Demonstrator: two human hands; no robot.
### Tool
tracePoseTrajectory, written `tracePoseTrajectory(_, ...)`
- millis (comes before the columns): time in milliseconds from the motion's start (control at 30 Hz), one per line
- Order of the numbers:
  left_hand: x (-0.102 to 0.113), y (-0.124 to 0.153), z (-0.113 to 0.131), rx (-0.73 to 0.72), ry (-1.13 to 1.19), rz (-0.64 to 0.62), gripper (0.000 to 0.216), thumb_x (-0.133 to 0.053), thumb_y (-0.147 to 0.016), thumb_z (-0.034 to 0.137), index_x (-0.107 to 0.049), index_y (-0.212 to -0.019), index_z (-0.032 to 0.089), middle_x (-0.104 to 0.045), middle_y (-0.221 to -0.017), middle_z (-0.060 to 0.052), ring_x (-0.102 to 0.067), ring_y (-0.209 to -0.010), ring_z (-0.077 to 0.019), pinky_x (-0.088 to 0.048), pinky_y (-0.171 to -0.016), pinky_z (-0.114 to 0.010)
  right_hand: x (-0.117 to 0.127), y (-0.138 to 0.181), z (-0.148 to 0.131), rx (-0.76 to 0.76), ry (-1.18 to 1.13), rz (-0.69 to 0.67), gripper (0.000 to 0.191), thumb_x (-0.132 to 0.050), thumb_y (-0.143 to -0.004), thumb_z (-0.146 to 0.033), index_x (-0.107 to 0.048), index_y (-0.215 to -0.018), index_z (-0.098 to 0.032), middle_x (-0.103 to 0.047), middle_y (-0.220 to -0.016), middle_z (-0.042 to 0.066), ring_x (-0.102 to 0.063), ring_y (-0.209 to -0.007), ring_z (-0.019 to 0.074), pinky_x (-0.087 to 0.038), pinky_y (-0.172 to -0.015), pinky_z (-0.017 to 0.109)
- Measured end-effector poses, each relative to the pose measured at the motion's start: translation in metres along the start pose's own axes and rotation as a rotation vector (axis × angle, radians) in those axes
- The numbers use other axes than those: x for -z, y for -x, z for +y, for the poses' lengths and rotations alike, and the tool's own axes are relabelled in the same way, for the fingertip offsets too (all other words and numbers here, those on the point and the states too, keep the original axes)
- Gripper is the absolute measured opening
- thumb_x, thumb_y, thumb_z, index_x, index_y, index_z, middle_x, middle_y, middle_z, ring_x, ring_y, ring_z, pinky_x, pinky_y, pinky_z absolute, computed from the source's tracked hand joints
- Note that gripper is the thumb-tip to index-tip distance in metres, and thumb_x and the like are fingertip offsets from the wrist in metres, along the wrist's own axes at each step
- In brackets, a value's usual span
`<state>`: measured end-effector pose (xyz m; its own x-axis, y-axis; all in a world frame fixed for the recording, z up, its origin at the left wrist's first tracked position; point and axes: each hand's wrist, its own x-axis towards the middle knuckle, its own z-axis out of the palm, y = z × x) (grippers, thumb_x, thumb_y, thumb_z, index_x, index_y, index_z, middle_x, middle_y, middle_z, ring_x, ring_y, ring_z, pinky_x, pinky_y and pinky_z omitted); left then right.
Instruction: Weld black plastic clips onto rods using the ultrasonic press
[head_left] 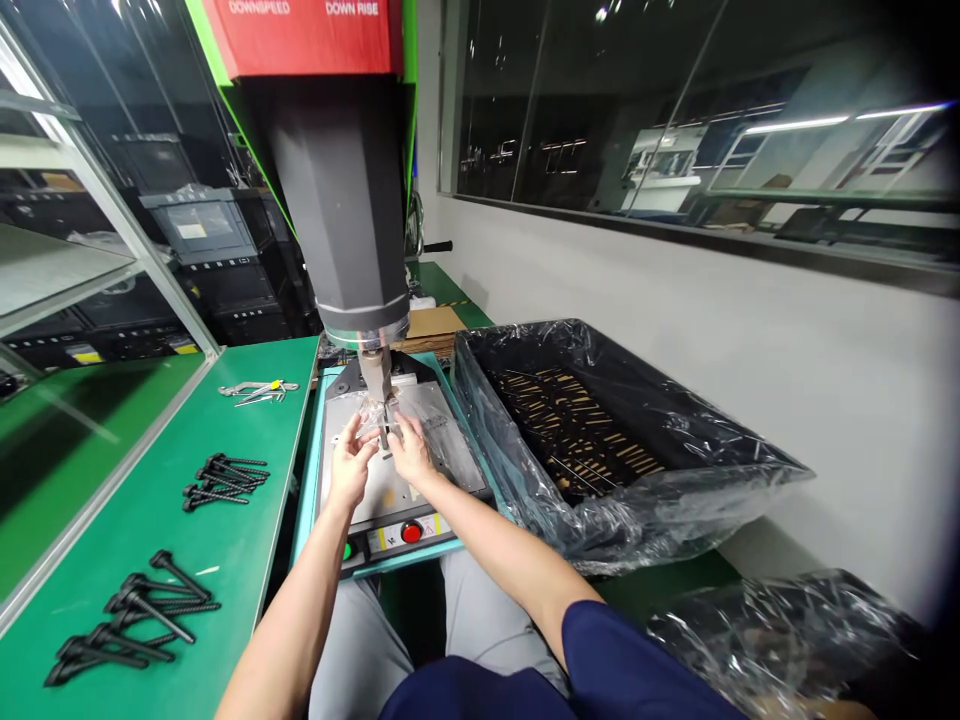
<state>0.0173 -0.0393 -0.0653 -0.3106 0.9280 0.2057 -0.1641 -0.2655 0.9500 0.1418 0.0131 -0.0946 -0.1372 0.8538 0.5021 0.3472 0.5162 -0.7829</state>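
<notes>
My left hand (354,458) is at the left of a small metal fixture (384,438), its fingers curved and apart, with nothing visible in them. Close on the other side, my right hand (410,452) has its fingertips against the fixture, closed around something too small to make out. The fixture stands on the grey metal base plate (450,462) of a press-like machine. Directly above both hands, the narrow metal tool head (376,372) comes down from the dark grey machine housing (345,200). Clear plastic film (427,408) lies around the fixture.
Black threaded bolt-like parts (142,605) lie in piles on the green table (247,425) at left, with metal pliers (259,388) behind them. A plastic-lined black bin (675,400) at right holds long thin pieces. A red button (411,531) is on the machine's front.
</notes>
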Motion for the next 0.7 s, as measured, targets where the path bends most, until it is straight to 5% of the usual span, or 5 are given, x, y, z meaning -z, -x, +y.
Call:
tracePoseTrajectory(200, -0.002, -0.011, 0.007, -0.089, -0.038, -0.045, 0.074, -0.074, -0.073, 0.026, -0.047, -0.141, 0.025, -0.042, -0.152, -0.016, -0.063, -0.113, -0.0246, -0.055, -0.084, -0.035, 0.002, -0.036, -0.005, 0.027, 0.041, 0.106, 0.043, -0.054, -0.088, -0.019, -0.053, -0.131, -0.016, -0.051, -0.135, 0.017, -0.045, -0.130, 0.0278, -0.034, -0.114, 0.047)
tracePoseTrajectory(467, -0.010, -0.028, 0.019, -0.024, 0.010, -0.026, 0.075, -0.073, -0.069, 0.021, -0.049, -0.140, 0.023, -0.042, -0.152, -0.015, -0.061, -0.117, -0.0263, -0.054, -0.083, -0.033, 0.008, -0.096, -0.010, 0.009, 0.108, -0.204, 0.020, -0.063, -0.086, -0.019, -0.071, -0.104, -0.013, -0.064, -0.115, 0.015, -0.055, -0.119, 0.0277, -0.040, -0.107, 0.040)
tracePoseTrajectory(700, -0.007, -0.032, 0.014, -0.051, -0.031, -0.028, 0.075, -0.073, -0.073, 0.024, -0.045, -0.143, 0.023, -0.041, -0.152, -0.016, -0.060, -0.118, -0.0266, -0.054, -0.087, -0.034, 0.009, -0.095, -0.006, 0.075, 0.028, -0.158, 0.017, -0.064, -0.085, -0.020, -0.067, -0.102, -0.021, -0.064, -0.113, 0.006, -0.057, -0.111, 0.0212, -0.043, -0.103, 0.037)
